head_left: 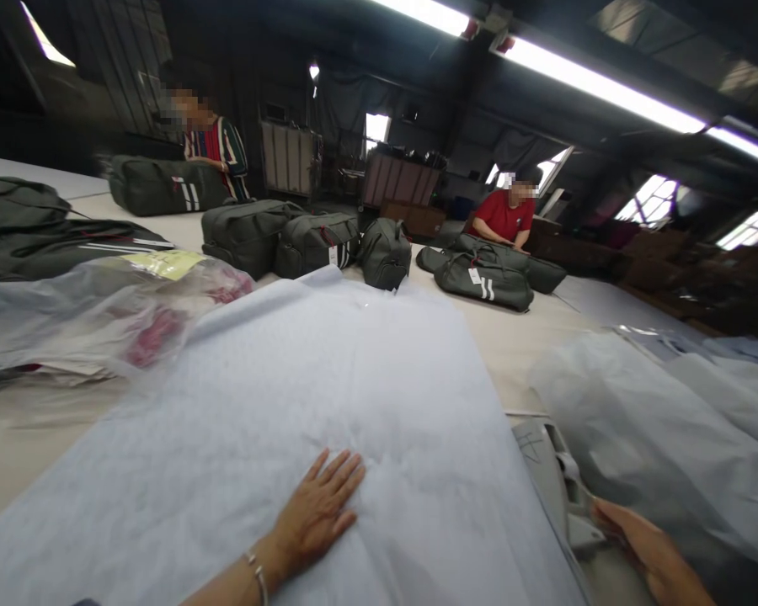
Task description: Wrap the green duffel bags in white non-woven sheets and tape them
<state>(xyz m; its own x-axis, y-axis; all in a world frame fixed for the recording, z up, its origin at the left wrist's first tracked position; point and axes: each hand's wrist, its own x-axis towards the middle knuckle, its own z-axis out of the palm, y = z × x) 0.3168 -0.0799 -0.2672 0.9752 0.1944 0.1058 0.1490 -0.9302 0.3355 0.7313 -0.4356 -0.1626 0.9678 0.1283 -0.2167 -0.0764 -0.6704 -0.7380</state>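
Note:
My left hand point(319, 509) lies flat with its fingers spread on a wide pale blue-white sheet point(366, 379), thin and lightly creased. A bracelet circles that wrist. At the lower right, my right hand point(644, 543) is closed at the edge of a grey plastic object point(547, 471) with cut-outs and a dark handwritten mark. This object sits beside the sheet's right edge and is partly covered by it; its exact kind I cannot make out. Some of my right fingers are hidden and slightly blurred.
Clear plastic bags point(145, 320) with a yellow label lie on the left. Dark green duffel bags point(246, 231) line the far table, with another duffel bag point(486, 273) at right. Translucent sheeting point(657, 421) is heaped rightward. A person in red point(502, 219) and a person in stripes point(227, 151) stand beyond.

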